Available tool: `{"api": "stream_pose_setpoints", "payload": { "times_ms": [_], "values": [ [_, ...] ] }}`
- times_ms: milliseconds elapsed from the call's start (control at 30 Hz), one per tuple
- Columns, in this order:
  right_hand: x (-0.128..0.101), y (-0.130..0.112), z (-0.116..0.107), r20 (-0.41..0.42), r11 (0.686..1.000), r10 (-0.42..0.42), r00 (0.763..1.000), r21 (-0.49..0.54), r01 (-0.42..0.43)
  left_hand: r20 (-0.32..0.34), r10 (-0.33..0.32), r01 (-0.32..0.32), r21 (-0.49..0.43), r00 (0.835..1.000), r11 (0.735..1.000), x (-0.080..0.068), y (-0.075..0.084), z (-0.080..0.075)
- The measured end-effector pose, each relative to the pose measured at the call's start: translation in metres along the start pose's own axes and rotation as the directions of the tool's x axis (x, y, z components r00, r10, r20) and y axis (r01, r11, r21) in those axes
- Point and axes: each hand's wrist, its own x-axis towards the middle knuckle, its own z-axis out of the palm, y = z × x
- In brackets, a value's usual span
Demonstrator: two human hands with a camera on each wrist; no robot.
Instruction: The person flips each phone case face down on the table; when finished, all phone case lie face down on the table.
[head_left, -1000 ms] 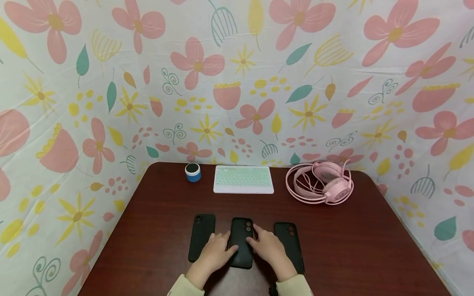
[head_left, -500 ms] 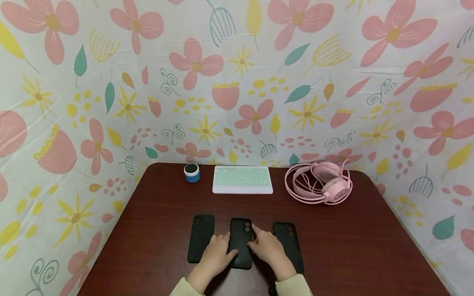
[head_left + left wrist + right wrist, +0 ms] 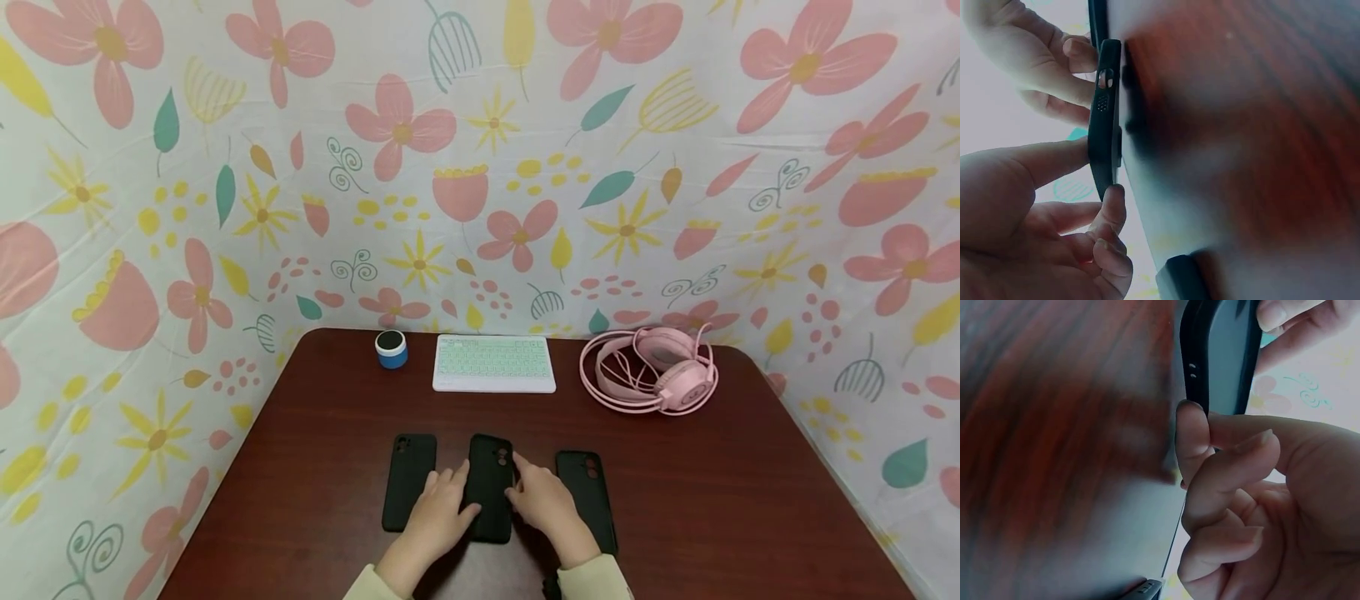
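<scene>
Three black phone cases lie in a row across the brown table, camera cutouts toward the far side. Both hands hold the middle phone case [image 3: 491, 492] by its long sides. My left hand [image 3: 437, 510] pinches its left edge, thumb over the face. On the right edge, my right hand [image 3: 546, 500] grips with thumb and forefinger. In the left wrist view, the phone case [image 3: 1105, 119] shows a port cutout and small speaker holes and stands off the tabletop. Small side holes show on the phone case [image 3: 1196, 362] in the right wrist view.
The left phone case [image 3: 408, 479] lies beside my left hand; the right phone case [image 3: 585, 492] is partly covered by my right forearm. Farther back stand a small blue-and-white speaker [image 3: 392, 350], a white keyboard [image 3: 493, 364] and pink headphones [image 3: 656, 371]. A flowered cloth [image 3: 480, 167] hangs behind.
The middle phone case has risen slightly and tilted, its far end moving up in the head view. Both hands stay at its sides. The other cases have not moved.
</scene>
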Motion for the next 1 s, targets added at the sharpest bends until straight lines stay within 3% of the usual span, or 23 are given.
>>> {"api": "stream_pose_setpoints", "payload": {
  "times_ms": [667, 1000],
  "values": [
    [0.006, -0.008, 0.005, 0.042, 0.999, 0.027, 0.999, 0.02, -0.027, -0.028, 0.067, -0.069, -0.052, 0.997, 0.996, -0.011, 0.012, -0.019],
    [0.006, -0.012, 0.006, 0.015, 0.999, -0.036, 0.999, -0.014, 0.036, -0.046, 0.106, -0.109, -0.081, 0.993, 0.991, -0.015, 0.021, -0.025]
  ]
}}
